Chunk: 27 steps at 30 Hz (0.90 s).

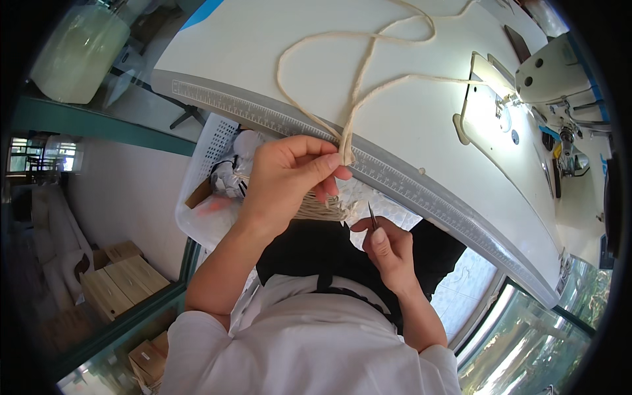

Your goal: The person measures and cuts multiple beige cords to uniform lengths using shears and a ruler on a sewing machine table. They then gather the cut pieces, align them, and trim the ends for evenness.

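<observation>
Between thumb and fingers, my left hand pinches the gathered ends of a cream cord over the ruler-marked front edge of the sewing table. From there the cord loops across the white tabletop, and one strand runs under the sewing machine's needle area. My right hand is lower, above my lap, gripping a small pointed metal tool, perhaps thread snips; most of it is hidden in the fingers. Below my left hand hangs a bundle of similar cords with frayed ends.
The sewing machine stands at the right, its lamp lighting the metal needle plate. A white plastic basket with bagged items is under the table's left side. A cord scrap lies near the edge. Cardboard boxes sit at lower left.
</observation>
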Each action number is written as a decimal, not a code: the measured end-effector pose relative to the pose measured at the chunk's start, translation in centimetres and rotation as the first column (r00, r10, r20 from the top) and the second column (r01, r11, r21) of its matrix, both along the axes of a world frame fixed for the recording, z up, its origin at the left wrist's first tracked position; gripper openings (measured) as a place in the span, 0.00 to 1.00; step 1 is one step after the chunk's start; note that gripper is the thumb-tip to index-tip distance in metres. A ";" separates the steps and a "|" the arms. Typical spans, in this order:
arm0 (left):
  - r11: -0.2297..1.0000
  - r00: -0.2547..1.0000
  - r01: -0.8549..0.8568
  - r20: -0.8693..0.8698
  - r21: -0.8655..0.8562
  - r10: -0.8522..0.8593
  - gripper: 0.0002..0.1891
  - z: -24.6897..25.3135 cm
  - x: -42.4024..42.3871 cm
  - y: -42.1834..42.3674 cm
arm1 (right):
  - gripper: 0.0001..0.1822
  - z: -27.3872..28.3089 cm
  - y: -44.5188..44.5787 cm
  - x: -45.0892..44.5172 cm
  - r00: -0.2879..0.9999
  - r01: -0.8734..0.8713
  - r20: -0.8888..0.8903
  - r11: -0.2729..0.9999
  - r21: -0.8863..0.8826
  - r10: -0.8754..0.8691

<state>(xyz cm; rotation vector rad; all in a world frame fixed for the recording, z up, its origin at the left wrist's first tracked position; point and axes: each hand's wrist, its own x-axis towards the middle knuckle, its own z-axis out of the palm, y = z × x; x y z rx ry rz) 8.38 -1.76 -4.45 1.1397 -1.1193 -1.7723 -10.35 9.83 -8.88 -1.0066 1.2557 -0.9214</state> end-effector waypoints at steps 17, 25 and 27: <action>0.997 0.966 0.050 -0.249 -0.057 -0.063 0.04 -0.1 -3.1 1.7 | 0.25 3.0 -1.9 -0.2 0.840 -0.012 0.541 0.994 0.109 -0.049; 0.997 0.964 0.048 -0.260 -0.053 -0.060 0.04 -0.1 -3.1 1.7 | 0.23 3.2 -2.0 0.3 0.891 0.044 0.448 0.996 0.078 -0.075; 0.998 0.965 0.050 -0.256 -0.036 -0.057 0.04 0.0 -3.2 1.7 | 0.23 3.1 -1.9 0.3 0.893 0.057 0.441 0.995 0.078 -0.086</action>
